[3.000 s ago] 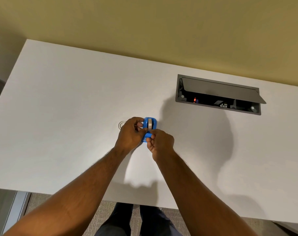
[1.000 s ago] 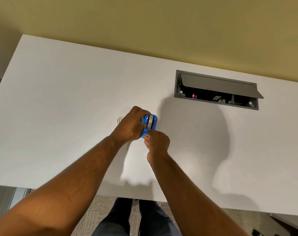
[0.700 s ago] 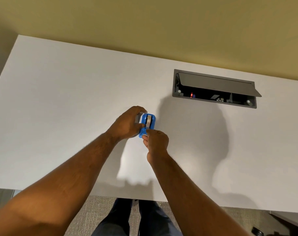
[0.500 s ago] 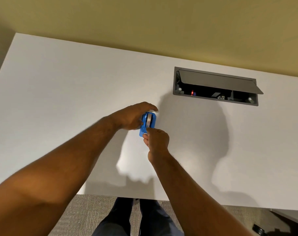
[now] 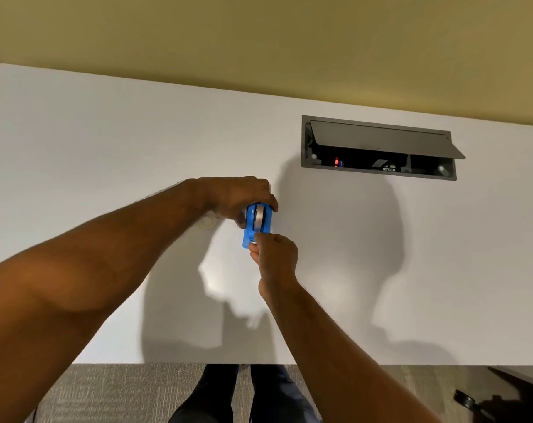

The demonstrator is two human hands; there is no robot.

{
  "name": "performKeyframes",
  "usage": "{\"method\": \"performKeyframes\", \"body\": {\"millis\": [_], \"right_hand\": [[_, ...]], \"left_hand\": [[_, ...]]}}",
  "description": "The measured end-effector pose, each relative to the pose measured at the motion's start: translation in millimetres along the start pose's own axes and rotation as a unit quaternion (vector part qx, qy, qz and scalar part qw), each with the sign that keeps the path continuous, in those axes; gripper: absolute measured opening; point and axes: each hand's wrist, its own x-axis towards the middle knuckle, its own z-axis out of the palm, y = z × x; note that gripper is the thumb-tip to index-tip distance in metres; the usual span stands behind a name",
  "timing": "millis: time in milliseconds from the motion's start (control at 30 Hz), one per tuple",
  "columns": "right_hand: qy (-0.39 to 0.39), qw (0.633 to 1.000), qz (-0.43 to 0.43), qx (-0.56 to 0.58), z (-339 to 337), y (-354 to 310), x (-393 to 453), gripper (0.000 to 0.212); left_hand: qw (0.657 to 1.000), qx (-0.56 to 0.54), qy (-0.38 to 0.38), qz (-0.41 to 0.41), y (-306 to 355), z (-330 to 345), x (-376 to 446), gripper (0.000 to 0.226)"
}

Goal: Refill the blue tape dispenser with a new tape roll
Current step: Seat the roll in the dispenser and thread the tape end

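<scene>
While you stand at the white desk (image 5: 106,154), the items read as follows.

Blue tape dispenser (image 5: 257,227): held over the desk, nearer you than the cable box (image 5: 378,148) and to its left; narrow end points toward you.
Tape roll (image 5: 260,215): grey band seated in the dispenser's far end.
Left hand (image 5: 241,195): your fingers curl over the dispenser's far end, gripping it.
Right hand (image 5: 276,256): your fingertips are pinched together at the dispenser's near end; what they pinch is too small to tell.
Clear ring (image 5: 206,222): lies on the desk just left of the dispenser, partly hidden by your left hand.
Cable box: recessed in the desk, lid propped open.
</scene>
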Motion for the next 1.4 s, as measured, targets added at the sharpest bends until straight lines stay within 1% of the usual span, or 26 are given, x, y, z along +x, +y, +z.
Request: {"method": "performKeyframes", "body": {"millis": [167,467,767,1033,1267,1333,1400], "right_hand": [[0.012,0.999,-0.024,0.021,-1.8,5.4,-2.5,0.015],[0.009,0.998,-0.042,0.055,-2.3,16.1,-6.5,0.012],[-0.006,0.995,-0.048,0.090,-6.8,27.2,-10.7,0.009],[-0.032,0.993,-0.033,0.110,-10.3,39.4,-13.2,0.013],[-0.060,0.992,-0.067,0.094,-25.0,48.0,-16.2,0.031],[-0.068,0.991,-0.069,0.092,-27.2,51.0,-17.3,0.033],[-0.072,0.991,-0.060,0.092,-27.9,54.5,-17.2,0.031]], "left_hand": [[1.000,-0.012,0.006,0.010,-2.6,2.3,1.5,0.072],[0.997,-0.076,-0.009,-0.030,-9.4,2.7,3.4,0.071],[0.994,-0.102,-0.016,-0.038,-13.2,4.6,3.6,0.072],[0.993,-0.116,-0.017,-0.033,-15.2,4.0,1.8,0.071],[0.993,-0.113,-0.024,-0.034,-16.2,3.0,3.5,0.071],[0.993,-0.113,-0.026,-0.034,-16.0,2.4,3.6,0.071],[0.993,-0.114,-0.027,-0.034,-15.4,1.8,3.4,0.071]]}}
